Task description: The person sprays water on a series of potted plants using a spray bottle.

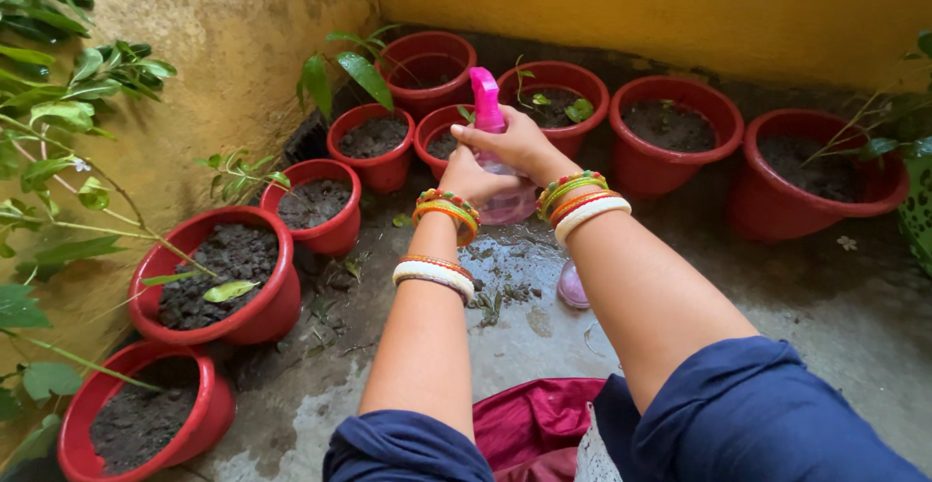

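Pink spray bottle (490, 123) gripped by both hands (505, 152), red pots (670, 166) ringing it.

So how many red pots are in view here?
9 red pots: four along the left wall, one in the corner, one behind the hands, three along the back wall. More may lie outside the frame.

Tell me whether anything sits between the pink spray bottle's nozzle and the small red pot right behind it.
Nothing visible does. Both hands, left hand and right hand, are wrapped around the spray bottle, and its pink head stands directly in front of the small red pot with no leaf or other pot crossing that gap.
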